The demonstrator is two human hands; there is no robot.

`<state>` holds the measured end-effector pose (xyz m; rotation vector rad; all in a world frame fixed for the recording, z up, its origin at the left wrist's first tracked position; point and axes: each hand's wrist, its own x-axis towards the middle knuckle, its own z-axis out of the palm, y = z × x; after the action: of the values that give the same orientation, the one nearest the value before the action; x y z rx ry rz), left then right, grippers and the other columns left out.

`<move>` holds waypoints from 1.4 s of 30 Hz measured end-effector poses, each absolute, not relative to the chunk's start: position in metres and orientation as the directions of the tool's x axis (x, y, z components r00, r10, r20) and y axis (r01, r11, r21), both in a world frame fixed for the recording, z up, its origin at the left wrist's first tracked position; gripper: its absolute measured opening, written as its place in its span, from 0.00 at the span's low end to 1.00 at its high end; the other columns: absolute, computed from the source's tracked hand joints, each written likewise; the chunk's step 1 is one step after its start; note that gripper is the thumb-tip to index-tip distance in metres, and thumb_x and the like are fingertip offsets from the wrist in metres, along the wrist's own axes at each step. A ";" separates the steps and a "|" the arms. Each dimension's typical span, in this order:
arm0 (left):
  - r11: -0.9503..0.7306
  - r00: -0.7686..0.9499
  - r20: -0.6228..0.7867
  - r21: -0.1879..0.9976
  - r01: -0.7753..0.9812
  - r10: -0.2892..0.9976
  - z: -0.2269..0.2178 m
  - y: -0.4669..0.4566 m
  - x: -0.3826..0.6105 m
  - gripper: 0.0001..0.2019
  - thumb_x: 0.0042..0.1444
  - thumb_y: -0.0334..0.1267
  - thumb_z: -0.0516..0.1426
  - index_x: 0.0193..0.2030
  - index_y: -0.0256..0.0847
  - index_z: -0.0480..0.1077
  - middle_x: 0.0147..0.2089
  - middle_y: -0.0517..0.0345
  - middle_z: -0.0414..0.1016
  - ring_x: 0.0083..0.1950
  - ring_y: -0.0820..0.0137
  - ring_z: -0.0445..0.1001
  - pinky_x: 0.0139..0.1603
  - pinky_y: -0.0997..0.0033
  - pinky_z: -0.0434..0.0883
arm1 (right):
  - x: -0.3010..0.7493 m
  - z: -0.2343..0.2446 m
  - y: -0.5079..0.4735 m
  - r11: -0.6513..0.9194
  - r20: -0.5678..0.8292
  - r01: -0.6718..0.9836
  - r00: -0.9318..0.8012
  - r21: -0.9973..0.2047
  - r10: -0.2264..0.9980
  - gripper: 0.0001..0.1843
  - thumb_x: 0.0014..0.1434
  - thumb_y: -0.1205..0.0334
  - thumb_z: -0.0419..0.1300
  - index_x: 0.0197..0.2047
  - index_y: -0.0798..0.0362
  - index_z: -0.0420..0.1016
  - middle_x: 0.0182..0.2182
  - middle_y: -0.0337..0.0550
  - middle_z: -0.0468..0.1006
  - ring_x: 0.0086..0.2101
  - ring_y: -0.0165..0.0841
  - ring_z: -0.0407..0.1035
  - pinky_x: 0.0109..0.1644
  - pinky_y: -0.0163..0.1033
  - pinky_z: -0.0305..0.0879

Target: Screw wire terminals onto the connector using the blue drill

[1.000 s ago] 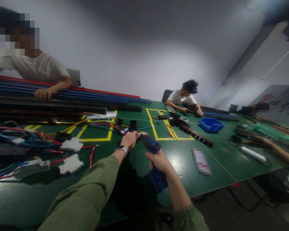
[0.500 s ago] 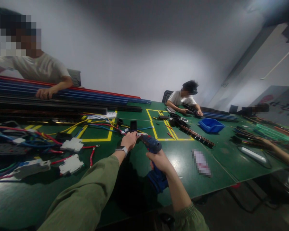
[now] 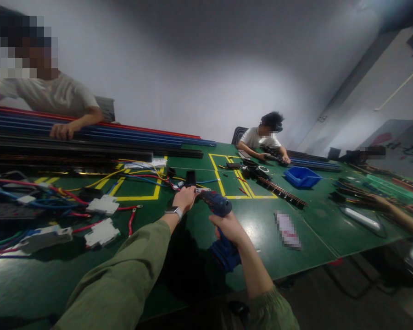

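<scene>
My right hand (image 3: 228, 225) is wrapped round the grip of a blue cordless drill (image 3: 222, 254). The drill lies on its level, with its chuck end pointing left at my left hand. My left hand (image 3: 185, 198) is closed on a small black housing (image 3: 190, 178), part of which stands upright beyond the fingers. Its lower part is hidden by the hand. The drill's tip meets the work right beside my left fingertips, too small to make out. Thin coloured wires (image 3: 168, 181) run to the housing from the left.
White breakers (image 3: 103, 232) with red cables lie on the left. Long blue and black bars (image 3: 124, 141) stretch along the far side, by a co-worker's hand (image 3: 62, 131). A blue bin (image 3: 302, 178), a black strip (image 3: 282, 191) and a pixelated object (image 3: 287, 230) lie to the right.
My hands and the drill stay in nearly the same place. At the far right edge, another co-worker's second hand has come into view.
</scene>
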<state>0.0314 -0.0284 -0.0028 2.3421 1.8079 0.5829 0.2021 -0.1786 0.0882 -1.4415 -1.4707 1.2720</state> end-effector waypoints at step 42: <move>-0.295 0.227 0.232 0.323 0.899 0.946 0.007 -0.036 0.032 0.21 0.64 0.50 0.39 0.54 0.44 0.63 0.47 0.49 0.71 0.49 0.64 0.67 0.45 0.67 0.64 | 0.202 0.089 -0.181 -0.097 -0.143 0.288 -0.145 -0.953 0.979 0.14 0.54 0.62 0.57 0.45 0.54 0.66 0.15 0.29 0.63 0.13 0.28 0.62 0.15 0.30 0.56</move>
<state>0.0316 -0.0356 0.0074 2.3635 1.7876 0.5878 0.2020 -0.1807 0.0894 -1.4302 -1.4861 1.2780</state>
